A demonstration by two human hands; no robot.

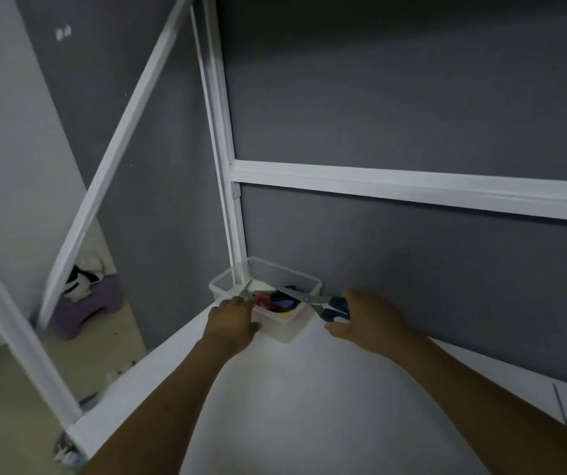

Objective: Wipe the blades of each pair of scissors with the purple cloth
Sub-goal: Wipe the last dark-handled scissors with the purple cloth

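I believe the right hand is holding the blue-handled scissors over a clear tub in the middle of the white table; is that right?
Not quite. In the head view the clear tub sits in the far corner of the white table, against the grey wall. The right hand does hold the blue-handled scissors over it.

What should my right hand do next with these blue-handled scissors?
Probably lift the blue-handled scissors clear of the clear bin: your right hand grips the handles, the blades lie over the bin, and no cloth shows on the table.

Partitioned workspace: grey panels (412, 97), white frame (412, 186), white table (292, 389).
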